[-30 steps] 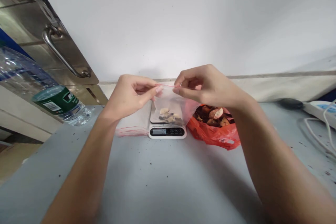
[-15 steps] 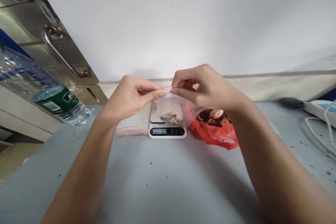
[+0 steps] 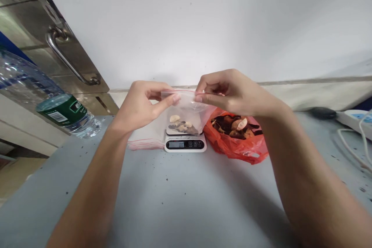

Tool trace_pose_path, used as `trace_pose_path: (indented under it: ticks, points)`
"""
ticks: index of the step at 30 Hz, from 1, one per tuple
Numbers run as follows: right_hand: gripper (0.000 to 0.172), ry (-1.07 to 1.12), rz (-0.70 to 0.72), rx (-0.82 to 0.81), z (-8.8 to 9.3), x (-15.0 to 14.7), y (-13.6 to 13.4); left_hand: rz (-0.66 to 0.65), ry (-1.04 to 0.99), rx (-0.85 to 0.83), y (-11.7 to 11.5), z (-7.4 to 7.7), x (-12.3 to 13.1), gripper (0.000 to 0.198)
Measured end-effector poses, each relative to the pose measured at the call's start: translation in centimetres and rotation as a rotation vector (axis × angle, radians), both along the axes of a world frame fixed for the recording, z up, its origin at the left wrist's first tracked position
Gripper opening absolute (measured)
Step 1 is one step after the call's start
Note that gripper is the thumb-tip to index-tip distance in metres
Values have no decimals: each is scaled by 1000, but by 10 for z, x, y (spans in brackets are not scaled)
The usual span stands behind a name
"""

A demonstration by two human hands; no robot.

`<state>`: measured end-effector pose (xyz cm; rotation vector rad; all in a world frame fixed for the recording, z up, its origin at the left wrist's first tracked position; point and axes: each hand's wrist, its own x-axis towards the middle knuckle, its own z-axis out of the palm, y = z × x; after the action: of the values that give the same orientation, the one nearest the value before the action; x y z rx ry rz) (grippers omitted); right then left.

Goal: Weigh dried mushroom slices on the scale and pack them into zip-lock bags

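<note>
A clear zip-lock bag (image 3: 186, 109) with a red line along its top hangs between my hands, upright above the scale. Dried pieces (image 3: 183, 124), pale and dark, lie at its bottom. My left hand (image 3: 151, 102) pinches the bag's upper left part between thumb and fingers. At the upper right, my right hand (image 3: 221, 91) pinches the red-lined edge. Below the bag, a white digital kitchen scale (image 3: 186, 149) reads 0.0; the bag hides most of its platform. An open red plastic bag (image 3: 241, 151) of dark and brown dried slices (image 3: 235, 125) stands right of the scale.
A stack of flat zip-lock bags (image 3: 147, 143) lies left of the scale. A water bottle (image 3: 62, 104) with a green label is at the left. At the right are a white power strip (image 3: 353, 122) and cable (image 3: 353, 145). A white wall (image 3: 186, 27) rises behind the grey table (image 3: 151, 209).
My hands have moved apart along the zip-lock bag's top, and the bag now hangs flatter and wider. It has shifted slightly left, uncovering more of the red bag.
</note>
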<state>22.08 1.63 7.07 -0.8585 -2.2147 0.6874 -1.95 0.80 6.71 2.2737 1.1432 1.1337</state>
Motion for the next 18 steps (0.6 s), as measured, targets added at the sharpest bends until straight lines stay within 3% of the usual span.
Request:
trace_pose_path:
  ticks: [4,10,15,18]
  points:
    - [22,-41,-5,-71,0,6,2,6,-15,-53,0,2,-1,18]
    - [27,67,49,-22,-1,11,4,-73,-112,-128,0,2,-3,21]
    - [39,237,-42,-35,4,21,-1,-237,-53,-301,7,-5,-11,24]
    - [38,155,-54,-110,9,32,-6,-252,-34,-295,11,-9,-13,21]
